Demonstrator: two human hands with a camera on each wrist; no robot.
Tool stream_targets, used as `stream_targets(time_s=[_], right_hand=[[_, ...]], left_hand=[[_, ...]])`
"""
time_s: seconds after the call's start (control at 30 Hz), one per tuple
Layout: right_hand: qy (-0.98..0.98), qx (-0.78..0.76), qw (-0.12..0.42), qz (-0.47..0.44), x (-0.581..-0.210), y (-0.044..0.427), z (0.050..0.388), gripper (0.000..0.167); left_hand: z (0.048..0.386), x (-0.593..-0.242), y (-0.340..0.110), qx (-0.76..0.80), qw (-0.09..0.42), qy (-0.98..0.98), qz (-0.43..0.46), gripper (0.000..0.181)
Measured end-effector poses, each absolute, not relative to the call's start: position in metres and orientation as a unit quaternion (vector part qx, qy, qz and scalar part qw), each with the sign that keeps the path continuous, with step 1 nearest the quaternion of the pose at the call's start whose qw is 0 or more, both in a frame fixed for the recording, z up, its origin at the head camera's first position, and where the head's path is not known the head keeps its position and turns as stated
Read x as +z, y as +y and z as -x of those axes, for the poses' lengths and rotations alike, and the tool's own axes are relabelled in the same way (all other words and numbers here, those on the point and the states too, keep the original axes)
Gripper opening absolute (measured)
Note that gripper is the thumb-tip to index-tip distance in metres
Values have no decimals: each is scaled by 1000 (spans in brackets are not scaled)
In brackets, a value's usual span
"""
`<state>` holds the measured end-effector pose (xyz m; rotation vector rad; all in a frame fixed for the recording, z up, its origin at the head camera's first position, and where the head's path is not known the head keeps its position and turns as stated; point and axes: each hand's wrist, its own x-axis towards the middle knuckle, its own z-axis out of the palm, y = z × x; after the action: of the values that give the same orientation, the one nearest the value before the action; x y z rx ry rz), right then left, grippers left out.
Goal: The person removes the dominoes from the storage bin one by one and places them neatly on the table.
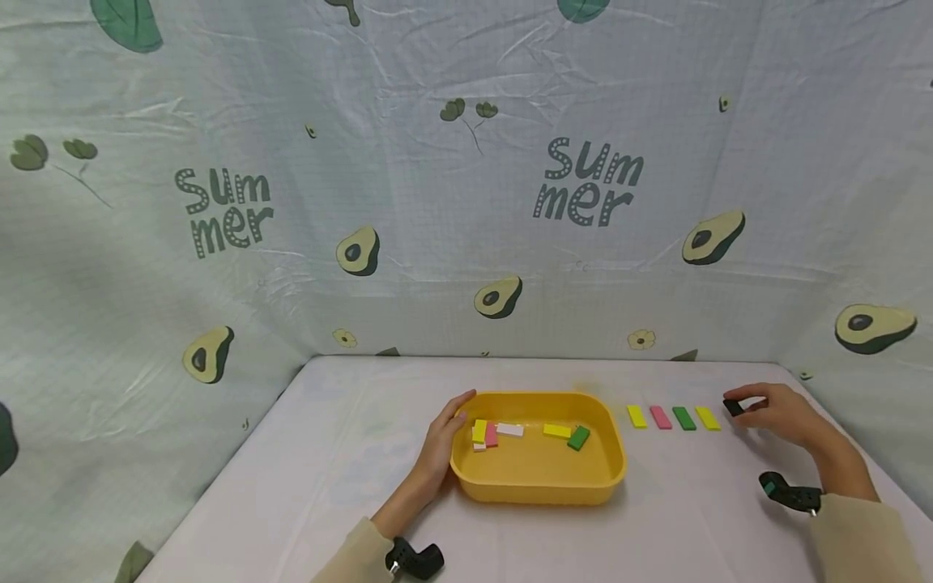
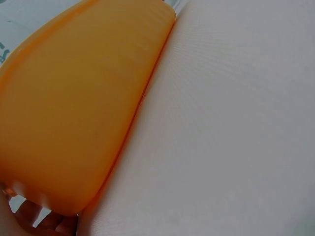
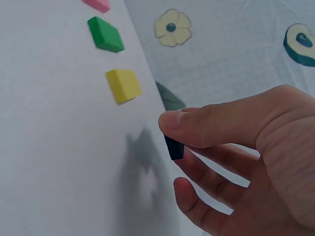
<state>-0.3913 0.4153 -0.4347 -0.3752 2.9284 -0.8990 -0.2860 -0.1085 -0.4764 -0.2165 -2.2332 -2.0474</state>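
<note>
My right hand [image 1: 783,414] pinches black block [image 1: 733,407], just right of the row's end yellow block [image 1: 707,419]; left hand [image 1: 438,445] grips tray [image 1: 538,492].

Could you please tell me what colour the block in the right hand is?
The block is black, seen best in the right wrist view.

By its look, a makeshift curtained booth set up for recording; pale sheeting [image 1: 423,316] hangs behind the desk [image 1: 328,441] and along its left and right sides, closing it in; the sheeting is creased and printed with avocados [image 1: 498,298], leaves [image 1: 131,24] and the word "summer" [image 1: 589,185], more like a shower curtain than a wall; black devices [image 1: 790,492] are strapped to both wrists above the desk's near part; what room lies beyond the sheeting is hidden.
</note>
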Motion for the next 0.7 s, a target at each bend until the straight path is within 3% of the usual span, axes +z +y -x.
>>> stream_targets(time_s=[0.7], right_hand=[[951, -292, 57, 85, -447, 406, 392, 60]], left_hand=[[287, -477, -112, -674, 45, -734, 71, 49]])
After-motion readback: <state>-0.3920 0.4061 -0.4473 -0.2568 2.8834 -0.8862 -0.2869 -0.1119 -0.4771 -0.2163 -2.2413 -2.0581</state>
